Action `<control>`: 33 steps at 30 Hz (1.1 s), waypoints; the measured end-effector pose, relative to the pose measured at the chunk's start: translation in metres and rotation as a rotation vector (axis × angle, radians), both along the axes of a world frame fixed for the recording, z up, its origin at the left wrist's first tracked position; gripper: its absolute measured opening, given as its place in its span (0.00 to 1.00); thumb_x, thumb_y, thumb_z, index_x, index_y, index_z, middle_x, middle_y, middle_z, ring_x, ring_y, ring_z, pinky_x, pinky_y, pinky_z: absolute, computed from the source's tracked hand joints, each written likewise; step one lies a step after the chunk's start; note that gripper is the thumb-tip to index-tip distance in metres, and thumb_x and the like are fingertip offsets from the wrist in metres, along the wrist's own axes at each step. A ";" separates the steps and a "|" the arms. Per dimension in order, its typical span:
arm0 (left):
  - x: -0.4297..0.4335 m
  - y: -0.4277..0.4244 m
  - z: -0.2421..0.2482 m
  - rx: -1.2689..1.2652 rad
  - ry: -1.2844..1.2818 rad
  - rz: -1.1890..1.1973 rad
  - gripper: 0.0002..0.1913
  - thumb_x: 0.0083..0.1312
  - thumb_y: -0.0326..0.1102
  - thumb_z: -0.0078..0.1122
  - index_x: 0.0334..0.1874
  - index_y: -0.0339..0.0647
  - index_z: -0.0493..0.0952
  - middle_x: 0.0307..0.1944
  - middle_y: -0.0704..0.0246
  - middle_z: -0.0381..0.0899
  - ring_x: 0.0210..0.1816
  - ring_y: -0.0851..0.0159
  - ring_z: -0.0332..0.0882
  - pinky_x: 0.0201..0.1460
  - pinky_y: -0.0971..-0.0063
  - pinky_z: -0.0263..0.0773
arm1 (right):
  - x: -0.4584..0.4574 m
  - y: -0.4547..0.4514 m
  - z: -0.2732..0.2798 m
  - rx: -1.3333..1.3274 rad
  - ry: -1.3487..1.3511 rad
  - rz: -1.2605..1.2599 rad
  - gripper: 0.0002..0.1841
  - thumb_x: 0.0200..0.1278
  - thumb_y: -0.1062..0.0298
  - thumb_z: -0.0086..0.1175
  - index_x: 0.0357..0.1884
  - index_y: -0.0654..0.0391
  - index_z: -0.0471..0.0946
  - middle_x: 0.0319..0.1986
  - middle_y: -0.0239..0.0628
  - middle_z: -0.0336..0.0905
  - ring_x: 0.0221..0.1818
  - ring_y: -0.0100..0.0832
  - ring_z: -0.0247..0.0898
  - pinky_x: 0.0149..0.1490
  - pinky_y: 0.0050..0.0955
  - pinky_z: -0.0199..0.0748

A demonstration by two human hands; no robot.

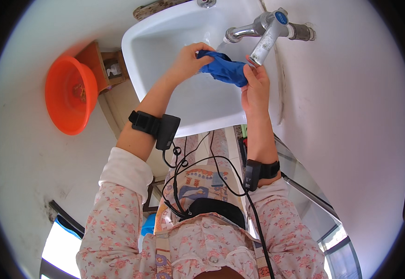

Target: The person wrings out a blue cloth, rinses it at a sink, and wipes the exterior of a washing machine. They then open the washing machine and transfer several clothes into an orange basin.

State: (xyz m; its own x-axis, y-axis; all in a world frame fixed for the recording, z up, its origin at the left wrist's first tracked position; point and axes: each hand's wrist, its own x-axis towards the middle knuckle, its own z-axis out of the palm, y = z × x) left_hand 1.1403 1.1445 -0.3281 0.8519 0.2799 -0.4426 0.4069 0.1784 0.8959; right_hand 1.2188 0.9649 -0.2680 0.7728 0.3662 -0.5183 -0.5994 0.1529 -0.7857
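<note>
A blue cloth is stretched between my two hands above the white ceramic washbasin. My left hand pinches its left end between thumb and fingers. At the cloth's right end, my right hand grips it, close beneath the lever of the metal tap. The tap's spout points into the basin just above the cloth, and what looks like water shows below its mouth. Some of my right fingers are hidden behind the cloth and the tap lever.
An orange plastic basin hangs or leans at the left wall, beside a small wooden shelf holding small items. Black cables run from the devices strapped on my forearms, down in front of my apron. The wall stands close on the right.
</note>
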 end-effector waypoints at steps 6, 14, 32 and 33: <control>0.002 0.030 0.012 0.141 0.072 0.326 0.12 0.68 0.29 0.52 0.52 0.41 0.79 0.36 0.74 0.79 0.37 0.76 0.78 0.41 0.84 0.73 | -0.004 -0.012 -0.001 -0.351 -0.259 0.185 0.16 0.63 0.68 0.59 0.53 0.57 0.75 0.35 0.33 0.74 0.37 0.25 0.73 0.40 0.24 0.72; 0.003 0.028 0.046 0.240 -0.033 0.349 0.13 0.69 0.29 0.48 0.50 0.40 0.79 0.29 0.72 0.78 0.29 0.76 0.74 0.31 0.82 0.72 | -0.003 -0.002 -0.019 -1.006 -0.326 0.947 0.23 0.65 0.48 0.53 0.50 0.57 0.75 0.40 0.43 0.77 0.40 0.36 0.75 0.44 0.33 0.74; 0.024 -0.039 0.021 -0.404 0.219 0.235 0.26 0.56 0.20 0.51 0.60 0.37 0.75 0.45 0.62 0.80 0.43 0.66 0.79 0.43 0.79 0.74 | -0.026 0.006 -0.022 -0.295 -0.174 0.208 0.17 0.67 0.54 0.51 0.48 0.56 0.79 0.42 0.38 0.78 0.43 0.31 0.73 0.51 0.30 0.69; 0.019 -0.045 0.030 -0.349 0.188 0.242 0.25 0.56 0.20 0.50 0.59 0.37 0.75 0.43 0.63 0.80 0.41 0.67 0.79 0.42 0.80 0.74 | -0.010 0.003 -0.026 -0.379 -0.008 0.111 0.28 0.65 0.47 0.54 0.60 0.56 0.71 0.47 0.38 0.75 0.48 0.30 0.72 0.53 0.33 0.70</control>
State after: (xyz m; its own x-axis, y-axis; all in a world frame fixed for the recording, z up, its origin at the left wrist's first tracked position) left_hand 1.1593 1.0991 -0.2985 0.6763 0.2679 -0.6862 0.4660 0.5658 0.6802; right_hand 1.2084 0.9678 -0.2944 0.7440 0.2317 -0.6267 -0.5896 -0.2138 -0.7789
